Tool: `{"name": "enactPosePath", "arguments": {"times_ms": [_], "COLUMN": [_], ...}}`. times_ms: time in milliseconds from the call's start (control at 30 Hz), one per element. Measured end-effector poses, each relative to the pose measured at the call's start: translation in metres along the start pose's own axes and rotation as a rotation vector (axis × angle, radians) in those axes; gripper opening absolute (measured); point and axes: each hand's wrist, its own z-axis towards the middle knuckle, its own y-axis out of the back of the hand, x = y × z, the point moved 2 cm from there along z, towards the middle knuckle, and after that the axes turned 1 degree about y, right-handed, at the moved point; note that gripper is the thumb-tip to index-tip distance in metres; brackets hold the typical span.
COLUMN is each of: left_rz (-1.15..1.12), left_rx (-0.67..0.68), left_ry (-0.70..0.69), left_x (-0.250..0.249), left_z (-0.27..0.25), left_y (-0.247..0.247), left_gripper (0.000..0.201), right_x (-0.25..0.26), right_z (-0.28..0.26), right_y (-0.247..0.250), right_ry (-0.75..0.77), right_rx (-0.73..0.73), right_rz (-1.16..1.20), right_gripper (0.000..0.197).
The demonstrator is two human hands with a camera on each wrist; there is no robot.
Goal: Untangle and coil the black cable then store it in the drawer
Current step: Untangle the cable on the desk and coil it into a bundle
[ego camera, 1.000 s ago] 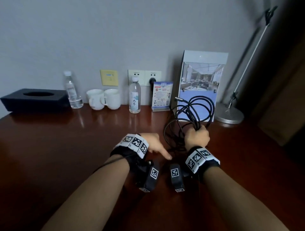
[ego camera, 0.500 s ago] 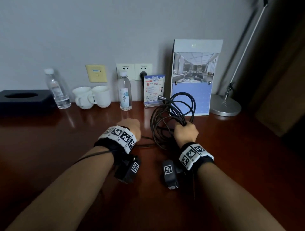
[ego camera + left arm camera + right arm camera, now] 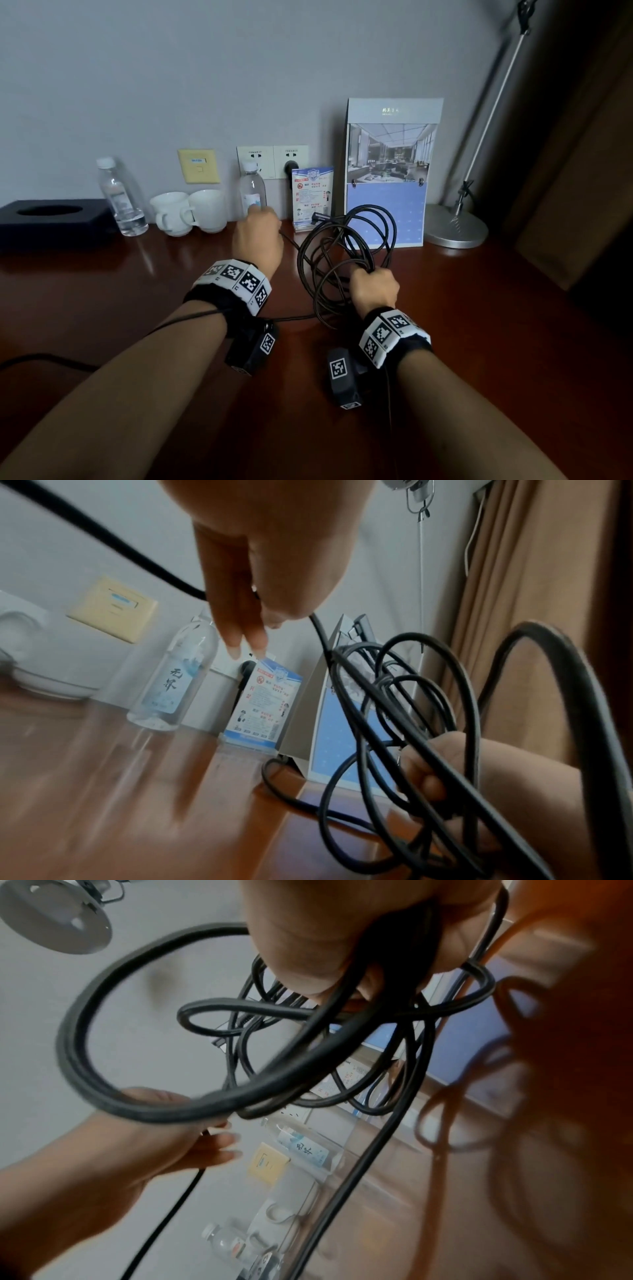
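Moved up and away from the desk since the earlier frame: left hand [image 3: 257, 236], now near the water bottle [image 3: 252, 192], thumb and fingers [image 3: 236, 610] pinched on a free strand of the black cable [image 3: 346, 260]. Right hand [image 3: 374, 289] fisted tight round the bundled loops, held above the desk [image 3: 102, 308]. Best kept taut: draw slack out leftward, lay each turn into the fist, match loop size. Loops crossed and messy. Plug end [image 3: 320, 217] barely legible; drawer out of view; wrist views blurred.

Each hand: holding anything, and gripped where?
Right hand grips the black cable where its loops bunch together. Left hand pinches a single loose strand of it.
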Motion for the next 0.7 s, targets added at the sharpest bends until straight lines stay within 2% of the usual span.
{"name": "enactPosePath", "arguments": {"times_ms": [167,233,300,400,433,533,633,700], "left_rz": [-0.181,-0.287,-0.365,-0.452,-0.46,-0.457,-0.406,-0.36], "left_rx": [-0.142,-0.162,-0.035,0.322,0.386,0.463,0.552,0.586], "left_ry": [-0.148,-0.142,-0.073,0.114,0.197,0.383,0.421,0.422], "left_x": [-0.014,-0.016,-0.015,-0.001,0.007,0.033,0.056,0.07], "left_z": [-0.003,0.0,0.002,-0.003,-0.006,-0.014,-0.022,-0.024], "left_y": [0.024,0.029,0.027,0.008,0.001,-0.013,-0.014,-0.01], "left_gripper": [0.012,0.009,0.019,0.044,0.053,0.068,0.069,0.066], "right_x": [0.004,0.007,0.009,0.009,0.009,0.013,0.021,0.031], "right_z": [-0.007,-0.012,-0.017,-0.026,-0.03,-0.038,-0.048,-0.058], "right_y": [-0.007,-0.009,-0.011,-0.013,-0.013,-0.011,-0.011,-0.014], "right_ry": [0.0,0.0,0.006,0.02,0.029,0.052,0.085,0.121], "right_rx": [0.07,0.092,0.103,0.086,0.071,0.043,0.055,-0.004], "right_rz": [-0.016,-0.025,-0.049,-0.116,-0.139,-0.194,-0.228,-0.209], "right_gripper": [0.038,0.039,0.037,0.037,0.039,0.049,0.065,0.076]}}
